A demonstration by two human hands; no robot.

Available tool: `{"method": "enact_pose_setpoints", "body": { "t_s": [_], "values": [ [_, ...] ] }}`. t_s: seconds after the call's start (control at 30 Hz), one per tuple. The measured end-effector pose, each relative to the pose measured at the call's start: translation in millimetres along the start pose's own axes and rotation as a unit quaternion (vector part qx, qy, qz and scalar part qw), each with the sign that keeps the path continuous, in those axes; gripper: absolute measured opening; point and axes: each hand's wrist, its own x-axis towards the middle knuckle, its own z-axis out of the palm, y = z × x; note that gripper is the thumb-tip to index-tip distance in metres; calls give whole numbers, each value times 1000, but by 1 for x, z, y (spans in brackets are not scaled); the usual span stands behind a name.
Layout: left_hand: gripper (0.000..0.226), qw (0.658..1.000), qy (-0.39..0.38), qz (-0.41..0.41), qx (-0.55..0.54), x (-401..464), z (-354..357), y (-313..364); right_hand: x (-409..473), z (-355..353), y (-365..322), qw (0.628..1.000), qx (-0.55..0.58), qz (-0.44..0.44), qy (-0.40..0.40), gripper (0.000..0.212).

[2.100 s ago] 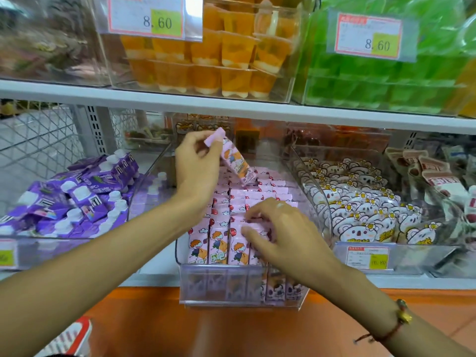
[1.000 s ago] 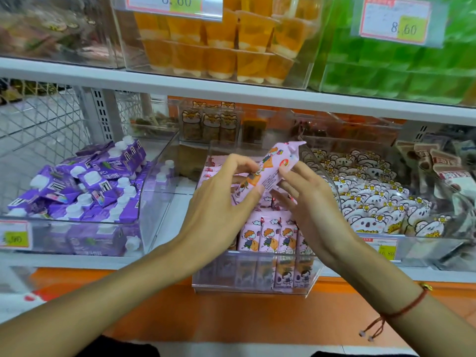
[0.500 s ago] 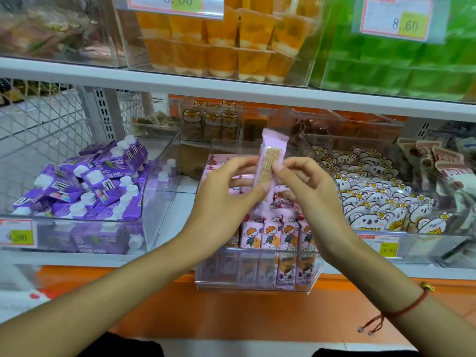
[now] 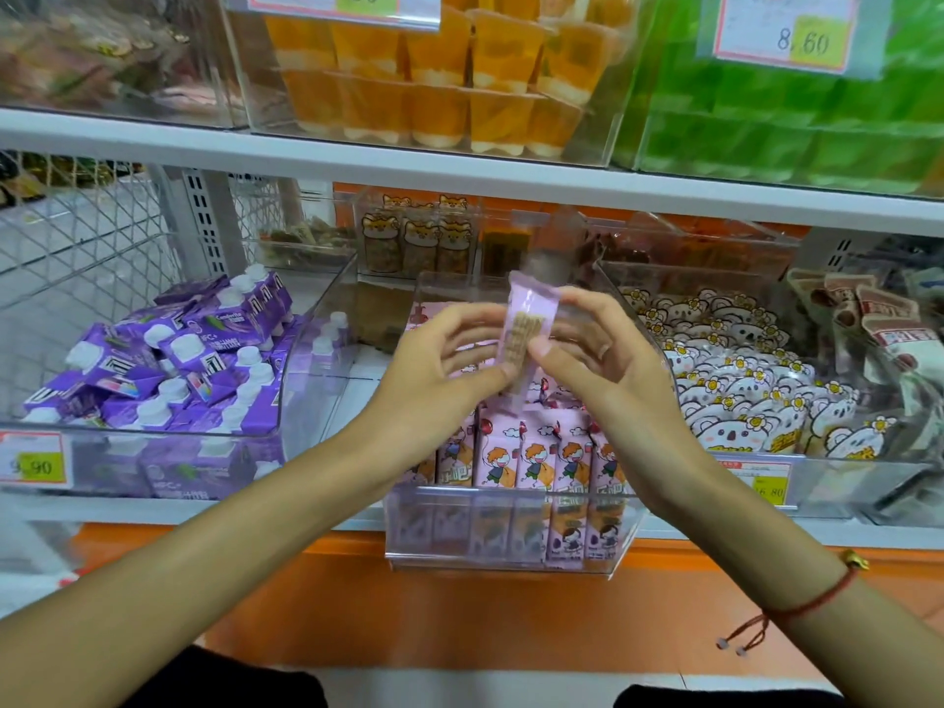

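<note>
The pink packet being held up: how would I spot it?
Find the lower shelf and its middle clear bin of pink cartoon packets, between the purple cartons and the koala packs. Just above it, the left hand and right hand pinch one pink packet upright. It alone is held above the bin, showing a brown wafer, not the cartoon child.
</note>
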Motion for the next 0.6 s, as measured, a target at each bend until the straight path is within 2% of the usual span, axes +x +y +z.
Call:
{"method": "enact_pose_setpoints", "body": {
  "t_s": [0.17,0.43,0.5,0.6],
  "values": [
    [41,1000,15,23,13,1,-4,1,-3,3,3,998,-22,-47,-28,31],
    [42,999,-41,-1,-24,-3,0,0,-1,2,0,994,-57,-96,8,33],
    [40,998,-43,-10,-42,-3,-1,0,-1,0,-1,994,-60,-90,9,39],
    [39,996,-3,-27,-90,-1,-4,0,-2,-1,0,994,-87,-71,-10,60]
  ]
}}
